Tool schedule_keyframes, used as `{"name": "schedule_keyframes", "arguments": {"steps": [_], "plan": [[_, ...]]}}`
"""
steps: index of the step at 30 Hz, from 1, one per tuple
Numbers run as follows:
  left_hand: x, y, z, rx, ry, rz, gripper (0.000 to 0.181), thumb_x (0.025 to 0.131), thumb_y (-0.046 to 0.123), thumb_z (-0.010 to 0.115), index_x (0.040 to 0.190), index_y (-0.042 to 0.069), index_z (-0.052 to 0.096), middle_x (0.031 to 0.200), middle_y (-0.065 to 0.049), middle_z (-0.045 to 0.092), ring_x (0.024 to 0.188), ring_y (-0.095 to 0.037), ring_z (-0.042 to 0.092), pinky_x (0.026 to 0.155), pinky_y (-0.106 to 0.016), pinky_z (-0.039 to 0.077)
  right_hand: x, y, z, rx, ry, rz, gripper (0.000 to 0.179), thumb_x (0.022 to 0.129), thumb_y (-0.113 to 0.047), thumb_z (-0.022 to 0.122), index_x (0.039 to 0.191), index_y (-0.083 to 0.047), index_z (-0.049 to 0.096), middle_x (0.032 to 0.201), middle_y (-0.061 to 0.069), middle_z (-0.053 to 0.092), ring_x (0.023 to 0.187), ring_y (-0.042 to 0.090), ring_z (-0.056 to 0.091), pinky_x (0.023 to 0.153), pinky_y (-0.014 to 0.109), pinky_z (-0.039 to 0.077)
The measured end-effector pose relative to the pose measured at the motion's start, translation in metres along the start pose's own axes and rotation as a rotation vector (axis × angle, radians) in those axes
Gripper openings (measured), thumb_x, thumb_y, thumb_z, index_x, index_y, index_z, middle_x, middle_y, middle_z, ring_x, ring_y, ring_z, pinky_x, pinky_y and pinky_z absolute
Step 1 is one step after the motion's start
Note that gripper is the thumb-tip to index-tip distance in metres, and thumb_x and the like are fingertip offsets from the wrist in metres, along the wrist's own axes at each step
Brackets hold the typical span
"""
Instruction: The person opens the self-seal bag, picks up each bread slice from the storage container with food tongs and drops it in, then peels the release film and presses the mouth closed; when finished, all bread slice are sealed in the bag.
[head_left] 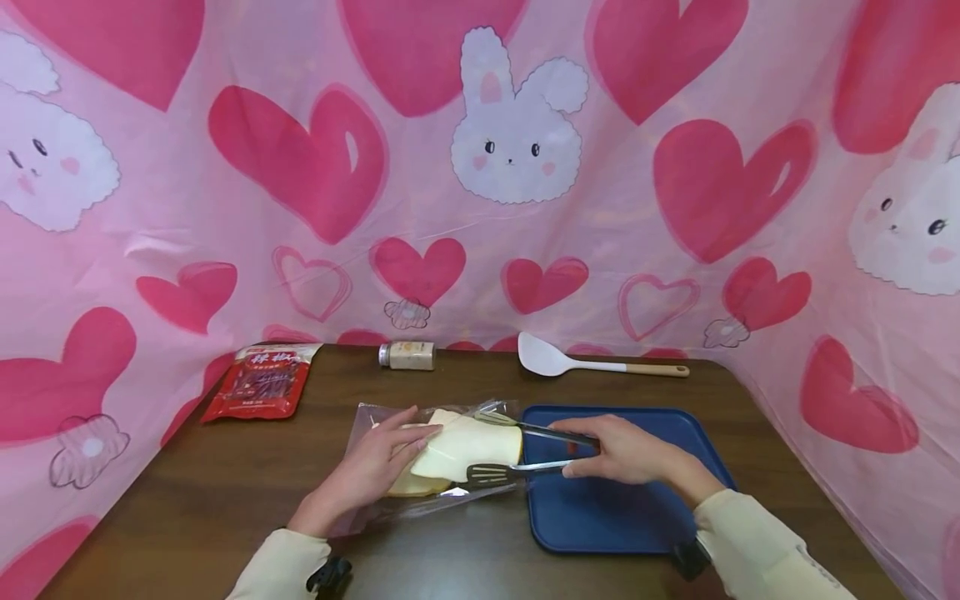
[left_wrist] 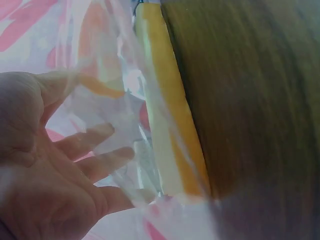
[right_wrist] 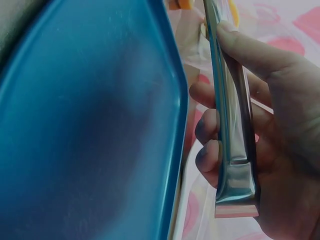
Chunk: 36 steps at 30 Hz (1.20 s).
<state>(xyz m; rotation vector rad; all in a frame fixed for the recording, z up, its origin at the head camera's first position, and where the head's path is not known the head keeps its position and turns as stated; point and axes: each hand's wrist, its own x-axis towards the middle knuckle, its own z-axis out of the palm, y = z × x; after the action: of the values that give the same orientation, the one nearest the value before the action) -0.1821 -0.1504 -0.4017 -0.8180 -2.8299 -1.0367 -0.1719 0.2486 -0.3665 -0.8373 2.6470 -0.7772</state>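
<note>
My left hand (head_left: 375, 467) rests with its fingers extended over the left side of a clear plastic bag (head_left: 366, 418). In the left wrist view its fingers are spread behind the film. Pale bread slices with yellow-brown crusts lie at the bag; the upper bread slice (head_left: 468, 447) overlaps a lower slice (head_left: 416, 484). My right hand (head_left: 626, 450) holds metal tongs (head_left: 542, 467) with dark slotted ends, its fingers and thumb curled round the arms in the right wrist view (right_wrist: 235, 150). The slotted ends sit on either side of the upper slice; whether both touch it cannot be told.
Under the right hand lies a blue tray (head_left: 618, 533), next to the bag. Along the back are a red food packet (head_left: 262, 383), a small seasoning jar (head_left: 411, 356) on its side and a white spatula (head_left: 546, 358) with a wooden handle. Pink printed cloth surrounds the brown table (head_left: 187, 508).
</note>
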Motion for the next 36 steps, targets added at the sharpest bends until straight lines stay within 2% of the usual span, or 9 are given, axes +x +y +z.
{"name": "schedule_keyframes", "arguments": {"steps": [3, 7, 10, 17, 22, 26, 32, 36], "plan": [[0.001, 0.002, -0.001, 0.022, 0.009, -0.004, 0.033, 0.105, 0.018, 0.065, 0.137, 0.021, 0.073, 0.155, -0.027, 0.053, 0.143, -0.048, 0.052, 0.114, -0.07, 0.041, -0.002, -0.002, 0.001, -0.024, 0.012, 0.011, 0.066, 0.096, -0.048, 0.076, 0.15, -0.014, 0.059, 0.105, -0.007, 0.07, 0.059, 0.001, 0.048, 0.062, 0.023, 0.045], [0.003, 0.005, 0.0, 0.033, 0.038, -0.042, 0.032, 0.101, 0.018, 0.072, 0.133, 0.02, 0.076, 0.152, -0.02, 0.06, 0.14, -0.044, 0.057, 0.113, -0.066, 0.045, -0.003, -0.004, 0.001, -0.066, 0.018, 0.019, 0.068, 0.096, -0.051, 0.075, 0.151, -0.015, 0.058, 0.107, -0.008, 0.072, 0.063, 0.0, 0.05, 0.064, 0.024, 0.045], [0.004, 0.007, 0.001, 0.029, 0.086, -0.064, 0.029, 0.097, 0.017, 0.077, 0.127, 0.018, 0.079, 0.147, -0.015, 0.065, 0.136, -0.04, 0.062, 0.111, -0.062, 0.049, -0.002, -0.006, 0.0, -0.087, 0.021, 0.013, 0.068, 0.096, -0.05, 0.075, 0.151, -0.015, 0.058, 0.11, -0.006, 0.073, 0.065, 0.0, 0.051, 0.066, 0.024, 0.046], [0.006, 0.01, 0.004, 0.006, 0.184, -0.093, 0.023, 0.093, 0.013, 0.081, 0.116, 0.014, 0.083, 0.138, -0.014, 0.072, 0.13, -0.04, 0.067, 0.109, -0.061, 0.051, 0.006, -0.012, 0.002, -0.165, 0.012, 0.001, 0.066, 0.095, -0.053, 0.075, 0.149, -0.018, 0.06, 0.109, -0.007, 0.075, 0.067, -0.002, 0.051, 0.072, 0.028, 0.047], [0.006, 0.012, 0.005, -0.034, 0.182, -0.124, 0.022, 0.095, 0.015, 0.079, 0.117, 0.016, 0.083, 0.141, -0.013, 0.07, 0.134, -0.04, 0.064, 0.111, -0.062, 0.049, 0.011, -0.015, 0.003, -0.181, 0.005, 0.005, 0.065, 0.094, -0.053, 0.076, 0.148, -0.02, 0.062, 0.109, -0.007, 0.076, 0.065, -0.002, 0.051, 0.072, 0.028, 0.047], [0.006, 0.013, 0.005, -0.035, 0.19, -0.112, 0.023, 0.094, 0.015, 0.08, 0.117, 0.015, 0.083, 0.142, -0.015, 0.069, 0.133, -0.04, 0.065, 0.11, -0.06, 0.05, 0.017, -0.018, 0.006, -0.164, 0.009, -0.006, 0.066, 0.093, -0.052, 0.077, 0.148, -0.02, 0.061, 0.108, -0.007, 0.075, 0.067, 0.0, 0.052, 0.071, 0.027, 0.047], [0.006, 0.015, 0.003, -0.052, 0.195, -0.109, 0.024, 0.095, 0.015, 0.079, 0.118, 0.015, 0.083, 0.144, -0.016, 0.068, 0.134, -0.042, 0.063, 0.11, -0.063, 0.05, 0.026, -0.022, 0.012, -0.192, 0.018, 0.014, 0.06, 0.092, -0.055, 0.078, 0.14, -0.02, 0.065, 0.106, -0.013, 0.074, 0.08, 0.004, 0.055, 0.079, 0.034, 0.048], [0.006, 0.014, 0.001, -0.067, 0.199, -0.1, 0.024, 0.096, 0.015, 0.078, 0.119, 0.015, 0.082, 0.146, -0.018, 0.065, 0.136, -0.044, 0.061, 0.11, -0.065, 0.048, 0.026, -0.022, 0.012, -0.221, 0.008, 0.042, 0.061, 0.092, -0.055, 0.077, 0.141, -0.02, 0.065, 0.108, -0.012, 0.075, 0.093, 0.012, 0.063, 0.085, 0.043, 0.054]]}}
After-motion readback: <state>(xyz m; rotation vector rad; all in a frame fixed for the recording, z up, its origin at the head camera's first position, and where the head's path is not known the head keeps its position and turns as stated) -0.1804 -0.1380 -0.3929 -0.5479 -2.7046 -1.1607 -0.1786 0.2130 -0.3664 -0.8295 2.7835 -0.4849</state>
